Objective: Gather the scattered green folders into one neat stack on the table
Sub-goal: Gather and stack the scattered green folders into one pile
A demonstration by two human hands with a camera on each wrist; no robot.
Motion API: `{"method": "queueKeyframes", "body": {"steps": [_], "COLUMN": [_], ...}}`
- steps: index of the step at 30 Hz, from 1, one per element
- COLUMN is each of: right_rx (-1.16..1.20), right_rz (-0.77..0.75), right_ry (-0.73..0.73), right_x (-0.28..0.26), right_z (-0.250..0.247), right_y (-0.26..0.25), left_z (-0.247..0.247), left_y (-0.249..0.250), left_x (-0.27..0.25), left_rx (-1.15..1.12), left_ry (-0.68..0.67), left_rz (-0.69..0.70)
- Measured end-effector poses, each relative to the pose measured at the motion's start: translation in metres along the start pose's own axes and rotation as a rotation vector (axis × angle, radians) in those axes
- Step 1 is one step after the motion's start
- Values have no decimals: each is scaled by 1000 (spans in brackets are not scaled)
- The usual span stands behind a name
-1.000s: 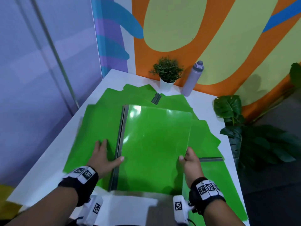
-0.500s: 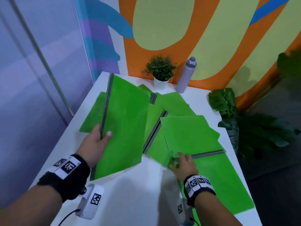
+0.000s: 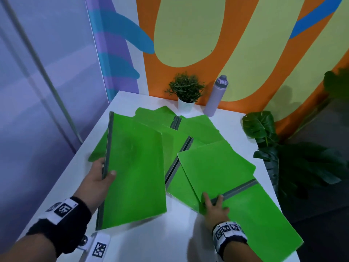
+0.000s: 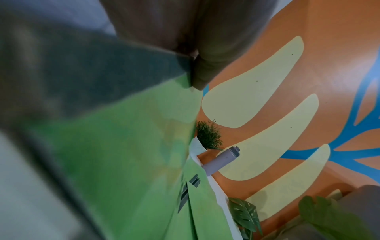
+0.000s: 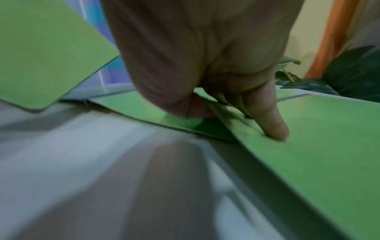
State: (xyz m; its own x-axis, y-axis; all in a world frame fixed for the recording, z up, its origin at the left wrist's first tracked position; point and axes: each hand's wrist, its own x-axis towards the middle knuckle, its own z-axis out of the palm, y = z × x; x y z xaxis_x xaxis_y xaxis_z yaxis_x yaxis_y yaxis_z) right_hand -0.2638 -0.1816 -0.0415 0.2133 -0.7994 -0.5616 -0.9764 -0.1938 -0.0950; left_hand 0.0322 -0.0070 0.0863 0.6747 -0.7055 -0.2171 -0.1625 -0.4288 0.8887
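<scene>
Both forearms are bare, each wrist wearing a black band (image 3: pixel 62 222) with white square-coded marker tags (image 3: pixel 227 229).

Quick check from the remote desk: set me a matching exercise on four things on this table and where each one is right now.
Things:
1. green folder with grey spine
2. lilac water bottle
3. small potted plant in white pot
4. open green folder

Places:
A. under the right hand
B. held by the left hand
C. far edge, right of the pot
D. far edge, left of the bottle

Pairs: 1-B, 2-C, 3-D, 4-A
</scene>
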Motion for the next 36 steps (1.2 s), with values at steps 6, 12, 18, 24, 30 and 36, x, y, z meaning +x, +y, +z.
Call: {"method": "queueKeyframes", "body": {"steps": [6,12,18,24,30,36], "right_rx": [427,470,733,838,485,359], "right_rz": [-153,-578,-707,-803,-1277,-1374], "right_ry": [603,1094,1307,1281,777,445], "right_x": [-34,-74,-86,-91,-99,-89], "right_z": [-67,-106,-118,-130,-51,1], "right_y": [-5,-37,-57,-67,-114,-97], "left_z": [-9,-2,-13,-29,10,37], "left_y": [9,14,14,13,19,-13], "left_x": [13,31,24,26,17,25], "left_rx": [35,9,202,194,-439,-281], "left_ry": [58,87,147,175,-132,-149], "left_rz": [190,178,171,205,0,-114]}}
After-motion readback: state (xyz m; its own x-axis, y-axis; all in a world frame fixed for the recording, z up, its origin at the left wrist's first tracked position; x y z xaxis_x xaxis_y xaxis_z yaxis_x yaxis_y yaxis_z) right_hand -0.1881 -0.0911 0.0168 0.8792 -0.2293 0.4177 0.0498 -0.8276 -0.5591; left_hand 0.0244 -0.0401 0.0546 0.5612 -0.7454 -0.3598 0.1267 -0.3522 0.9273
